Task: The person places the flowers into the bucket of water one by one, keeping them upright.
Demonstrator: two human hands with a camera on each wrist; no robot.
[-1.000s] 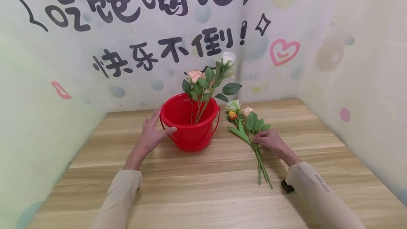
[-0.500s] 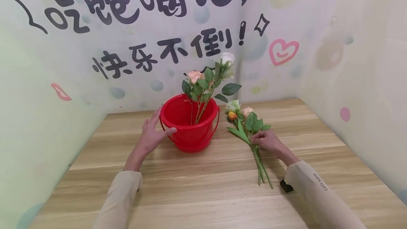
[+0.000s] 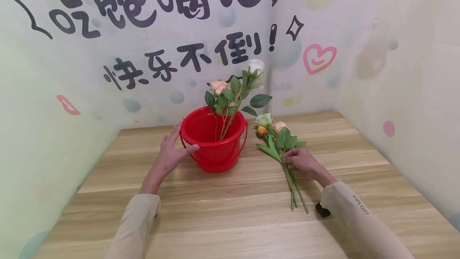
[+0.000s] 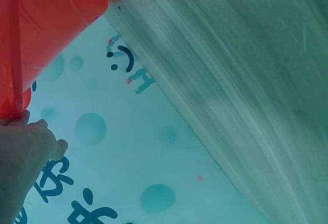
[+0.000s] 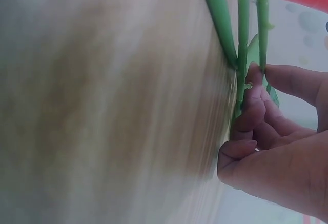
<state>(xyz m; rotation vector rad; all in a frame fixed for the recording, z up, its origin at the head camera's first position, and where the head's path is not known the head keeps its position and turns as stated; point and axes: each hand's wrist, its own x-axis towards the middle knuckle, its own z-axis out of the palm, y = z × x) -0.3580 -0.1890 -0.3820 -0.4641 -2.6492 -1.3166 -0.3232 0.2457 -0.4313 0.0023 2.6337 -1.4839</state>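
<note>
A red bucket [image 3: 219, 159] stands on the table, with several roses [image 3: 220, 87] leaning in it, one pink and one white among them. My left hand [image 3: 171, 153] rests against its left side, thumb and fingers spread and fairly straight; the left wrist view shows the fingers at the bucket [image 4: 51, 29]. To the right lies a small bunch of flowers: a white-green rose [image 3: 264, 119], an orange tulip [image 3: 262, 131] and a peach rose [image 3: 279, 126]. My right hand [image 3: 302, 160] pinches one green flower stem [image 5: 262, 24] between thumb and forefinger; which bloom it bears I cannot tell.
The wooden table [image 3: 230, 227] meets walls at the back and both sides. A bucket handle [image 3: 245, 141] hangs down on the right. Loose stem ends [image 3: 300, 201] point toward the front, near the right sleeve [image 3: 353, 211].
My right hand has shifted slightly left along the bunch, and the stems beneath it have moved a little. The left hand and the bucket stay in place.
</note>
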